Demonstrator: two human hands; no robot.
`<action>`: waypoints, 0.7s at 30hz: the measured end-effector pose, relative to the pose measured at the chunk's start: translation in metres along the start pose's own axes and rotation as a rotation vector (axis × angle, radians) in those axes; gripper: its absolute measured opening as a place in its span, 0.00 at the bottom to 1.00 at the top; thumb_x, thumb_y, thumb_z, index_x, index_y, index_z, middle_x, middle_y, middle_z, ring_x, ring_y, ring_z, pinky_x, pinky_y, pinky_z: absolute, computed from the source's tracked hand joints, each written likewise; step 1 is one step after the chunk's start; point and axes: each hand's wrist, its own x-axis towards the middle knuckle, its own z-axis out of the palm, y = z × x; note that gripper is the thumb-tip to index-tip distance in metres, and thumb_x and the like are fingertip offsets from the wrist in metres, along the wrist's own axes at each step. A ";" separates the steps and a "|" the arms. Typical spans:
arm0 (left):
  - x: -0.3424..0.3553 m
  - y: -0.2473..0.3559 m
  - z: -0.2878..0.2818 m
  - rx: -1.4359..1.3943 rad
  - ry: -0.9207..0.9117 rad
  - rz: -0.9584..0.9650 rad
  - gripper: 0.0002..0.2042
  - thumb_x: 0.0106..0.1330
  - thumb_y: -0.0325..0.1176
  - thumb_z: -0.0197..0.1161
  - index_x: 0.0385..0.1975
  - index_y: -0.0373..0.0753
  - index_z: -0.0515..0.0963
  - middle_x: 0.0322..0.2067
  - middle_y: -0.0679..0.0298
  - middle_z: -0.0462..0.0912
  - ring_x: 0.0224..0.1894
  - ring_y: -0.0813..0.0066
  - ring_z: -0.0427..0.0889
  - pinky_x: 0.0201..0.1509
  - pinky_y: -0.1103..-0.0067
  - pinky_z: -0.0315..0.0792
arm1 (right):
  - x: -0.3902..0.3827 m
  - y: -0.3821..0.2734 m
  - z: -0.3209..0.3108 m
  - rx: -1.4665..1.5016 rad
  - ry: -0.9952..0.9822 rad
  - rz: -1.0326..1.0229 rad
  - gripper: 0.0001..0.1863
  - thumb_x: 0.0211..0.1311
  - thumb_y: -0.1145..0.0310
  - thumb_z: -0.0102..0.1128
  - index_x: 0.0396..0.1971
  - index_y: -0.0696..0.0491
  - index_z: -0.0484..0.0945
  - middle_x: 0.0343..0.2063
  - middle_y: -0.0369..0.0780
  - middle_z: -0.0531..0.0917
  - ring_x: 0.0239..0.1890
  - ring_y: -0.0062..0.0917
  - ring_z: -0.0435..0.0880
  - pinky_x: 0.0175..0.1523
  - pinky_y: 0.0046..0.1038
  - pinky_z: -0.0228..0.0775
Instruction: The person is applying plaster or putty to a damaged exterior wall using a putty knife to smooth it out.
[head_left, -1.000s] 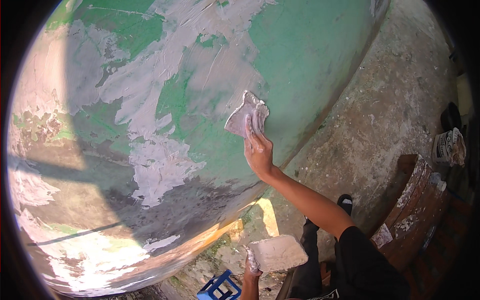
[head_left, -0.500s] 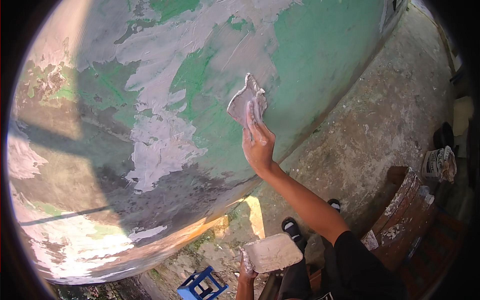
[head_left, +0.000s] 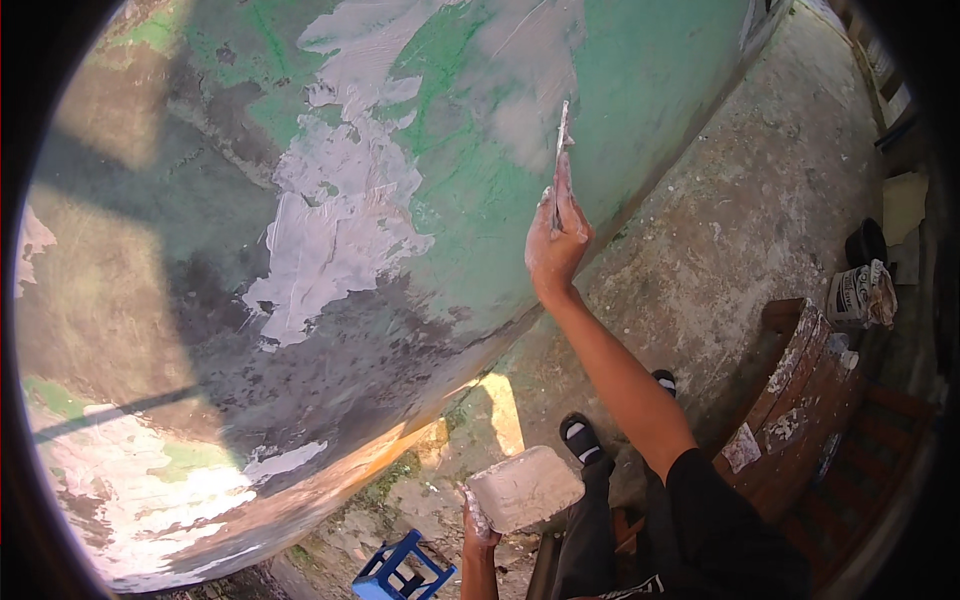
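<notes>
In my right hand (head_left: 558, 245) is a putty-caked scraper (head_left: 563, 135), its thin blade turned nearly edge-on and pointing up along the wall. Fingers press along both sides of the blade. The wall (head_left: 660, 110) is green with patches of pale grey putty (head_left: 345, 190), and the scraper is over the green part right of these; whether it touches, I cannot tell. Low in the view my left hand (head_left: 480, 520), smeared with putty, grips the edge of a flat rectangular putty board (head_left: 527, 490) coated in pale grey.
A blue plastic stool (head_left: 403, 568) stands on the floor beside my left forearm. To the right are a putty-spattered wooden bench (head_left: 800, 400), a white bucket (head_left: 850, 297) and a dark round container (head_left: 866, 242). My feet in dark sandals (head_left: 580, 437) stand on the concrete floor (head_left: 690, 250).
The scraper has moved up and right, turning from showing its broad face to nearly edge-on. My left hand and the putty board have shifted slightly left and up; the view has shifted too.
</notes>
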 end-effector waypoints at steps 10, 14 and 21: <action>0.006 0.019 -0.012 -0.046 0.026 0.023 0.29 0.70 0.57 0.37 0.56 0.39 0.65 0.52 0.60 0.73 0.53 0.64 0.73 0.58 0.66 0.67 | -0.103 -0.041 0.005 0.145 -0.340 0.114 0.27 0.53 0.80 0.55 0.57 0.59 0.67 0.45 0.54 0.78 0.43 0.45 0.80 0.45 0.32 0.72; 0.032 0.037 0.014 -0.036 -0.079 0.079 0.28 0.70 0.56 0.37 0.57 0.38 0.64 0.52 0.60 0.73 0.53 0.65 0.73 0.59 0.68 0.67 | -0.111 -0.038 -0.081 0.147 -0.816 0.394 0.19 0.59 0.71 0.58 0.50 0.59 0.74 0.45 0.52 0.79 0.39 0.42 0.81 0.45 0.30 0.72; 0.080 0.063 0.072 0.024 -0.148 0.174 0.26 0.69 0.54 0.43 0.51 0.36 0.69 0.45 0.59 0.77 0.46 0.68 0.77 0.53 0.71 0.72 | -0.081 -0.075 -0.154 -0.076 -1.338 0.071 0.15 0.61 0.65 0.53 0.46 0.55 0.78 0.38 0.49 0.81 0.36 0.43 0.81 0.43 0.36 0.72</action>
